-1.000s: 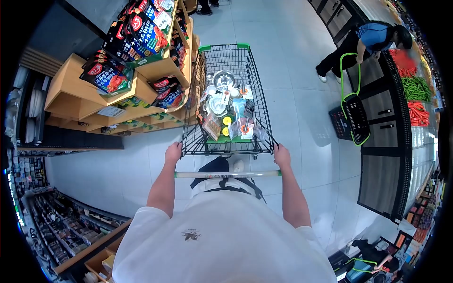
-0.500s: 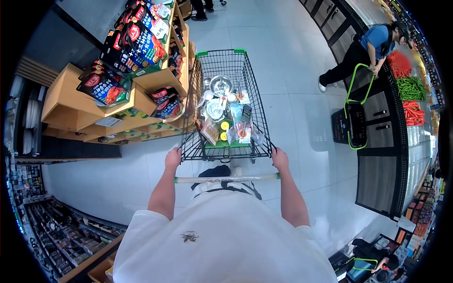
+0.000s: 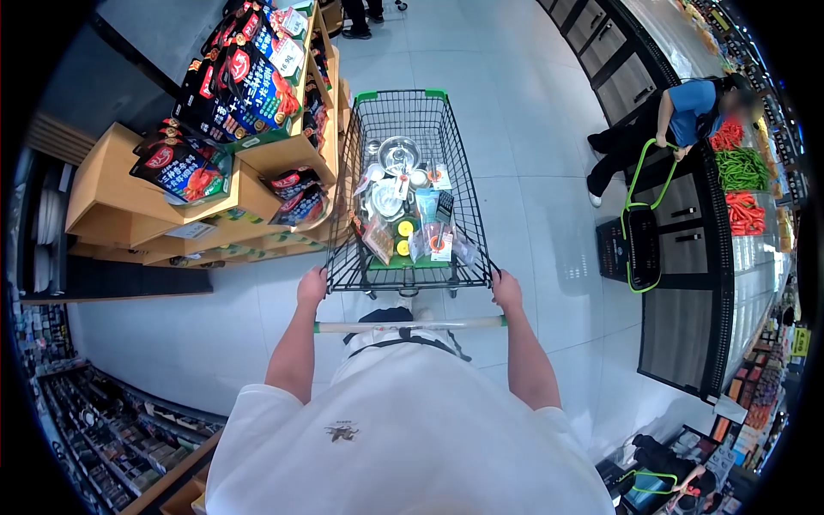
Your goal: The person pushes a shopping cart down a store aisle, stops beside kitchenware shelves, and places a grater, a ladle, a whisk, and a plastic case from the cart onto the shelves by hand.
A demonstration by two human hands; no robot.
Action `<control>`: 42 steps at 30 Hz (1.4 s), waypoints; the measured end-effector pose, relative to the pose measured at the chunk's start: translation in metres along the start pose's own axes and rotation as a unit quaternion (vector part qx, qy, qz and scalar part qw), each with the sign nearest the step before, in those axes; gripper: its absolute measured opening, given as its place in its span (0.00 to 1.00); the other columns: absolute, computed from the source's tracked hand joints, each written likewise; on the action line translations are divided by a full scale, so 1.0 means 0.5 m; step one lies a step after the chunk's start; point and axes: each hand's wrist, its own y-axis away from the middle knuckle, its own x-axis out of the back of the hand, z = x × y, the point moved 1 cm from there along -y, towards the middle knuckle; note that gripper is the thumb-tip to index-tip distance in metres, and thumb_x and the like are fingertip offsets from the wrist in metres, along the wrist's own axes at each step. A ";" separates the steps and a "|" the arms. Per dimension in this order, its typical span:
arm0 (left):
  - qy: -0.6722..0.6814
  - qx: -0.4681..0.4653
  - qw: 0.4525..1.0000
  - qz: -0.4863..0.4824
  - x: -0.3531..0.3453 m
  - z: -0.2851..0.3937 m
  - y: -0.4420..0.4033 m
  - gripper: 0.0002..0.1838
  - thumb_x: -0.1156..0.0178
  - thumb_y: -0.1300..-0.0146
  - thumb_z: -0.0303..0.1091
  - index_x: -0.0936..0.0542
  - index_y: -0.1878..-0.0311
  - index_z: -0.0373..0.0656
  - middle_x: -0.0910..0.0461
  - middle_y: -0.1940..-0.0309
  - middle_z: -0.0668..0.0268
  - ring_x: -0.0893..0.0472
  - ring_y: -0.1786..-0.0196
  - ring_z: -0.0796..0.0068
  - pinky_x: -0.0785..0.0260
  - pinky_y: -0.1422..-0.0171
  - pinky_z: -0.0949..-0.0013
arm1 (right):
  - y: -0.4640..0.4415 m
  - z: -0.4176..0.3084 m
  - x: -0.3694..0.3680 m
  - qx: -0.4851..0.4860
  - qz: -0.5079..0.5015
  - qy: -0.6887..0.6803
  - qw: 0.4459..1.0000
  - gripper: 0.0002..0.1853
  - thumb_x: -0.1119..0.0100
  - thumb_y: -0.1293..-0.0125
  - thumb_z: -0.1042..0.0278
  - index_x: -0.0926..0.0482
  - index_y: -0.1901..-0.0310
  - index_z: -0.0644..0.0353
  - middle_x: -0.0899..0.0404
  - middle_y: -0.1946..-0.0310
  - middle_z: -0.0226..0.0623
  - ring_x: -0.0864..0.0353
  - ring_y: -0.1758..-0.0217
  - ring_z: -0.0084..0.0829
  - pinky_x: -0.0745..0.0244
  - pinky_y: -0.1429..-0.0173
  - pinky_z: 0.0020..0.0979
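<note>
A black wire shopping cart (image 3: 468, 184) with green corners stands in front of me. My left hand (image 3: 312, 285) is closed on the near left corner of its rim, and my right hand (image 3: 506, 288) is closed on the near right corner. The white handle bar (image 3: 412, 325) runs between my forearms, nearer my body. Inside the cart lie a round metal pan or lid (image 3: 399, 154), a second round item (image 3: 387, 197), yellow-capped containers (image 3: 405, 229), a blue packet (image 3: 427, 202) and several clear packages.
Wooden shelves (image 3: 103, 202) with dark food pouches (image 3: 240, 90) stand left. At right, a person in blue (image 3: 692, 110) holds a black basket (image 3: 640, 247) beside a counter with red and green peppers (image 3: 742, 169). Another person (image 3: 661, 457) is at lower right; legs show at the top.
The shelves on the left have shifted slightly left and down in view. The person in blue has changed posture, with the basket now lower. Both my hands have stayed on the cart.
</note>
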 end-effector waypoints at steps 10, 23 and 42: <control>0.012 -0.011 1.000 0.000 0.003 0.020 -0.021 0.19 0.49 0.26 0.46 0.18 0.57 0.39 0.15 0.64 0.46 0.16 0.57 0.42 0.24 0.49 0.46 | -0.023 -0.015 0.016 -0.001 0.008 -0.010 1.000 0.23 0.55 0.22 0.50 0.21 0.58 0.65 0.18 0.77 0.44 0.15 0.81 0.38 0.20 0.75 0.37; 0.056 -0.005 0.998 -0.024 -0.007 0.036 -0.082 0.20 0.46 0.28 0.48 0.17 0.53 0.39 0.15 0.58 0.45 0.17 0.52 0.41 0.25 0.45 0.46 | -0.051 -0.031 0.035 -0.024 0.011 -0.009 1.000 0.23 0.55 0.22 0.50 0.21 0.56 0.65 0.17 0.74 0.45 0.14 0.79 0.40 0.19 0.74 0.37; 0.045 -0.003 0.997 -0.070 -0.005 0.133 -0.164 0.22 0.47 0.27 0.50 0.16 0.50 0.41 0.16 0.55 0.44 0.18 0.49 0.41 0.26 0.44 0.46 | -0.120 -0.030 0.091 -0.024 0.024 -0.010 0.999 0.22 0.53 0.22 0.52 0.21 0.58 0.67 0.18 0.76 0.46 0.14 0.80 0.41 0.20 0.73 0.38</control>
